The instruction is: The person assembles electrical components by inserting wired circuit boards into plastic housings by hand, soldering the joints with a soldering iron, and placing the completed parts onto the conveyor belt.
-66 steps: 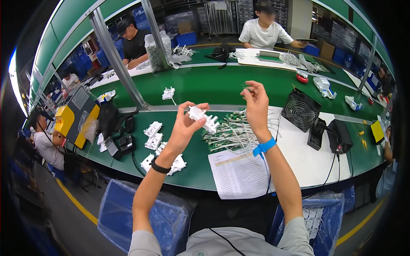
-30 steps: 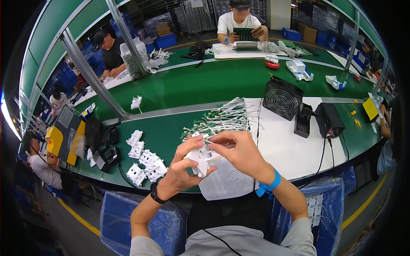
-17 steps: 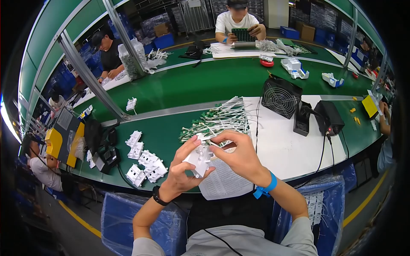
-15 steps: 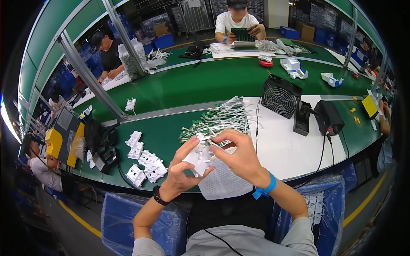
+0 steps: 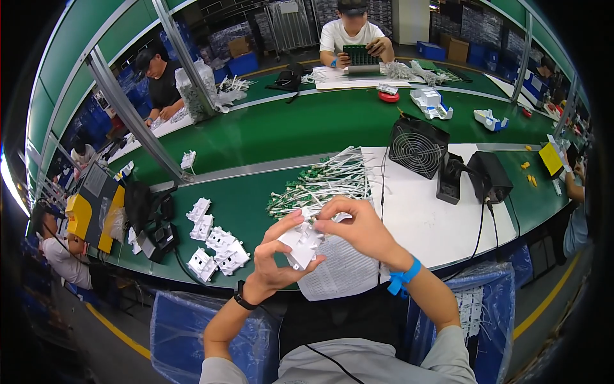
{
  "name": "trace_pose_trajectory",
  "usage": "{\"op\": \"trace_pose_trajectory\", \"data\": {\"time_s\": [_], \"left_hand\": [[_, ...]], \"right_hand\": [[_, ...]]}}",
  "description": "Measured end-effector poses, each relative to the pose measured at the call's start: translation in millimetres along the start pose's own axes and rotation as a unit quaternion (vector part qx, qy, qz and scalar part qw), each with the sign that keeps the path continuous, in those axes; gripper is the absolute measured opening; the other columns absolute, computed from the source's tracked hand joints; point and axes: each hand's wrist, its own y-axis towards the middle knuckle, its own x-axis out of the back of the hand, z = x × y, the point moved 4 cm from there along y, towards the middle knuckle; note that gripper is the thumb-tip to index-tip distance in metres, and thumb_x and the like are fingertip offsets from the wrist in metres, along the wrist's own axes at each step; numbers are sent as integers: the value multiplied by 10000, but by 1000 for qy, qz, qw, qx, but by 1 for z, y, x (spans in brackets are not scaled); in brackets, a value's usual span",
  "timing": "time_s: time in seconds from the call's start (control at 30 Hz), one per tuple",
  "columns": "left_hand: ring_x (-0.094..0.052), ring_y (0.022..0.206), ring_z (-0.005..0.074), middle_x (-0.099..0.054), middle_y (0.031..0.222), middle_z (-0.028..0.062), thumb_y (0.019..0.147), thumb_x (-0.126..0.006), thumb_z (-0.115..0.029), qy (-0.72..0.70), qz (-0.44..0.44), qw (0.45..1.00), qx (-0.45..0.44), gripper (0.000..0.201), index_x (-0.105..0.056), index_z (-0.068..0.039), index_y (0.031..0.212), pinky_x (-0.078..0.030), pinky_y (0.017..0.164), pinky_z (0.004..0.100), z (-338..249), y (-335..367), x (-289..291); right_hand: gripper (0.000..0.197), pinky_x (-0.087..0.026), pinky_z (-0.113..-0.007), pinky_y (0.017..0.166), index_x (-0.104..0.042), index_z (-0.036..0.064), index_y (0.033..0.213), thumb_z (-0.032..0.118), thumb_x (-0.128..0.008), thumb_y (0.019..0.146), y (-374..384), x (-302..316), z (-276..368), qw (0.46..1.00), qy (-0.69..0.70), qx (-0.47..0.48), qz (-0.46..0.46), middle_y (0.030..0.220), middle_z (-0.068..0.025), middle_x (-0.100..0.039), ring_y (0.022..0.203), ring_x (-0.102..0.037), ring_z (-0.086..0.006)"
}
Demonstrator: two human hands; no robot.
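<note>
The left grip point(image 5: 272, 261) is clamped on a white plastic housing point(image 5: 297, 246), the thumb and fingers spread around its opposite sides. The housing is held tilted above the tabletop point(image 5: 240, 185), its molded, uneven side turned toward the right grip point(image 5: 361, 229). That right grip comes in from the other side, thumb and forefinger bent close together at the housing's far upper edge; whether they pinch a small part there or only press on the plastic, I cannot tell, since the fingertips hide the spot.

Directly below both grips a printed sheet point(image 5: 338, 276) lies partly covered by them. Just beyond the grips is a heap of white wires with small green boards point(image 5: 329, 181). Left of the left grip, well apart from it, a cluster of similar white housings point(image 5: 222, 248) sits on the tabletop. To the right of the right grip lies a plain white sheet point(image 5: 441, 227), with a black fan point(image 5: 419, 148) standing past its far side. A black band point(image 5: 242, 296) circles the left wrist, a blue band point(image 5: 405, 276) the right.
</note>
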Motion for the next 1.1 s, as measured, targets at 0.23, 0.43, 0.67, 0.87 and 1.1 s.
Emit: {"op": "trace_pose_trajectory", "data": {"time_s": [0.23, 0.43, 0.67, 0.87, 1.1], "left_hand": [[-547, 1330, 453, -534, 1360, 330, 690, -967, -151, -106, 5, 994, 42, 777, -312, -94, 1104, -493, 1092, 527, -6, -1, -3], [-537, 1347, 430, -478, 1443, 357, 661, -978, -117, -156, 65, 974, 149, 862, -316, -76, 1212, -484, 1084, 472, 2, -1, -6], [-681, 947, 125, -732, 1070, 111, 854, -832, -177, -160, 199, 840, 478, 461, -647, 7, 1234, -544, 795, 283, 25, -5, -17], [-635, 785, 59, -719, 893, 31, 947, -738, -141, -204, 119, 850, 470, 215, -680, 22, 1073, -498, 685, 225, 38, 3, -38], [-535, 723, 51, -615, 804, -2, 948, -704, -93, -144, -8, 904, 402, 162, -569, -13, 906, -431, 623, 247, 60, 18, -78]], "right_hand": [[275, -596, -302, 807, -700, -27, 1112, 191, -731, 947, -3, 12, -12, 940, 193, -228, 166, 1010, -78, -729, 922, -685, -131], [306, -560, -285, 763, -688, -69, 1130, 188, -715, 967, -7, 23, -25, 980, 95, -113, 131, 979, -70, -735, 889, -694, -148], [261, -552, -319, 755, -692, -40, 1119, 130, -719, 923, -15, 15, -5, 987, -113, -20, 112, 899, -129, -728, 840, -698, -165], [223, -564, -273, 667, -671, -40, 1062, 140, -728, 944, -15, 33, -30, 999, -41, -30, -6, 864, -81, -695, 816, -661, -125], [114, -471, -248, 571, -729, -45, 1009, 36, -693, 939, -30, 60, -23, 983, -114, 47, -134, 815, -53, -696, 629, -584, -97]]}}
